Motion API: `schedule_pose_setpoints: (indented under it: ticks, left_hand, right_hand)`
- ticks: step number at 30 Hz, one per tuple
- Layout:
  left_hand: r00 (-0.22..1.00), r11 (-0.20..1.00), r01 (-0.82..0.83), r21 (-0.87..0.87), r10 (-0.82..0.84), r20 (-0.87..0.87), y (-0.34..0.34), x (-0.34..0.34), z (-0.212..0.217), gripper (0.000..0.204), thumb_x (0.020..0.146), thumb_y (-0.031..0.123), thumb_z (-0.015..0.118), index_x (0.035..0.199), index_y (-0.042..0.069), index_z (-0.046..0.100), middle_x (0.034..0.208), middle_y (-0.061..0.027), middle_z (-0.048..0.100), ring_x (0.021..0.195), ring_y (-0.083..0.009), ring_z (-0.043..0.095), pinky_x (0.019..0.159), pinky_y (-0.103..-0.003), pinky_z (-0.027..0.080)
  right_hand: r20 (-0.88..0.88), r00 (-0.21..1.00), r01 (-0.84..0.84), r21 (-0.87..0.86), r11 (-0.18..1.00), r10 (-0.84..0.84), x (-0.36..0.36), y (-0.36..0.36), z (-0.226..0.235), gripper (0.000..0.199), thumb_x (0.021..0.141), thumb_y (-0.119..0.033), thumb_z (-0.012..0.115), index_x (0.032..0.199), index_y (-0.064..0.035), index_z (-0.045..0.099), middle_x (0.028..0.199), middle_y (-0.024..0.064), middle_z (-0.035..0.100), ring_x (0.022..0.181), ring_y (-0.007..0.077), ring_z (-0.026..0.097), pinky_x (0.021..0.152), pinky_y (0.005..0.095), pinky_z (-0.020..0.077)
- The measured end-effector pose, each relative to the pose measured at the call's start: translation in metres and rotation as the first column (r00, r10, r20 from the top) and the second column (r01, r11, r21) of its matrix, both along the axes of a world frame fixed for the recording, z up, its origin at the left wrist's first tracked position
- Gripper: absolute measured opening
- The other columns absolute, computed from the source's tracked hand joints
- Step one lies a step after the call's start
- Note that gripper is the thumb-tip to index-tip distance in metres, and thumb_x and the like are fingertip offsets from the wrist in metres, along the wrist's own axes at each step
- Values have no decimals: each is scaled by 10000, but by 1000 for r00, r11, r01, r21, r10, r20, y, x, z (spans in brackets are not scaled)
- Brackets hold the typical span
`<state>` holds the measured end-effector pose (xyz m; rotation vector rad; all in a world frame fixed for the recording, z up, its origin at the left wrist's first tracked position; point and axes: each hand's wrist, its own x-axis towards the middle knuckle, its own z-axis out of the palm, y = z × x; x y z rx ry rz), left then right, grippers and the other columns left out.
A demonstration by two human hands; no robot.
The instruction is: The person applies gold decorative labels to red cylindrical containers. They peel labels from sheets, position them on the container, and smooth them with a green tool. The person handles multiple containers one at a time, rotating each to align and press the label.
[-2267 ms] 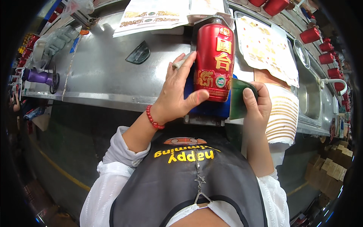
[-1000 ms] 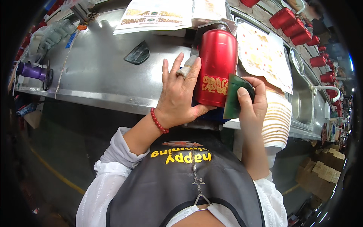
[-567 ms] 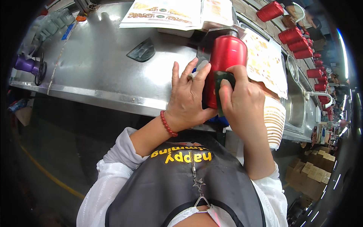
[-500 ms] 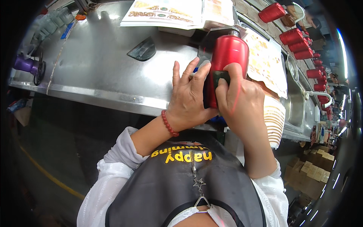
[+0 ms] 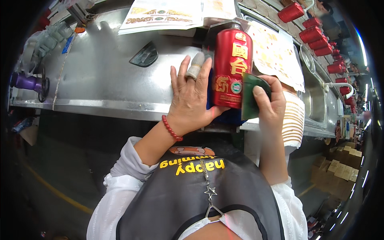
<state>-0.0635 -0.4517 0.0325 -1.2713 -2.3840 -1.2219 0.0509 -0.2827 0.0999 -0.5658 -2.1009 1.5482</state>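
A red bottle (image 5: 229, 52) with gold lettering and a small green-and-white emblem lies on the counter, its neck pointing away from me. Part of a dark blue support (image 5: 230, 117) shows under its base. My right hand (image 5: 273, 100) pinches a dark green flat scraper (image 5: 250, 96) between thumb and fingers; its edge overlaps the bottle's lower right side. On the bottle's left, my left hand (image 5: 191, 94) has its fingers spread, with the thumb against the base. A greyish cloth finger cover (image 5: 195, 67) sits on one of its fingers.
A dark translucent scraper blade (image 5: 145, 55) lies on the metal counter (image 5: 100, 74). Printed decal sheets (image 5: 160, 16) are at the back, another sheet (image 5: 275, 54) and stacked paper strips (image 5: 294, 120) at right. Beyond are a sink (image 5: 316, 106) and several red bottles (image 5: 312, 35).
My right hand has moved off the bottle's front to its right side with the green scraper, uncovering gold lettering. The left hand has shifted slightly left, fingers still spread.
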Motion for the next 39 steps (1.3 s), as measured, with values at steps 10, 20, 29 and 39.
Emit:
schedule_pose_setpoints:
  ticks: [10, 20, 29, 39]
  left_hand:
    - [982, 985, 173, 5, -172, -73, -8, 5, -6, 911, 897, 576, 668, 1557, 39, 342, 1464, -221, 501, 1475, -475, 255, 1176, -666, 135]
    - [752, 884, 368, -288, -465, -467, -21, -16, 18, 628, 856, 442, 696, 1456, 349, 537, 1449, 48, 561, 1495, -286, 305, 1251, -594, 34]
    - [848, 934, 342, -106, -355, -394, -4, -29, 16, 658, 1019, 645, 364, 1372, 161, 636, 1357, -109, 601, 1403, -323, 375, 1240, -593, 74]
    - [928, 972, 234, -23, -230, -292, -13, 14, -4, 681, 1022, 399, 581, 1502, -49, 399, 1522, -197, 457, 1473, -361, 311, 1209, -463, 268]
  right_hand:
    - [-123, 992, -32, -49, 998, 26, 10, 3, -27, 218, 983, -113, 647, 1166, -8, 591, 980, 14, 651, 856, 68, 579, 765, 223, 507]
    - [-196, 980, -89, -239, 967, 41, 12, 10, -48, 206, 1004, -120, 618, 1175, -18, 567, 979, 8, 634, 873, 46, 564, 770, 207, 494]
    - [-50, 997, -68, -38, 997, 66, 19, 16, -25, 243, 982, -167, 636, 1163, -9, 603, 946, 49, 658, 877, 118, 606, 791, 281, 507]
    - [210, 971, -122, 843, 524, -112, 189, 157, -25, 291, 838, 130, 554, 1056, -4, 692, 1339, 155, 624, 1265, 327, 580, 1032, 372, 470]
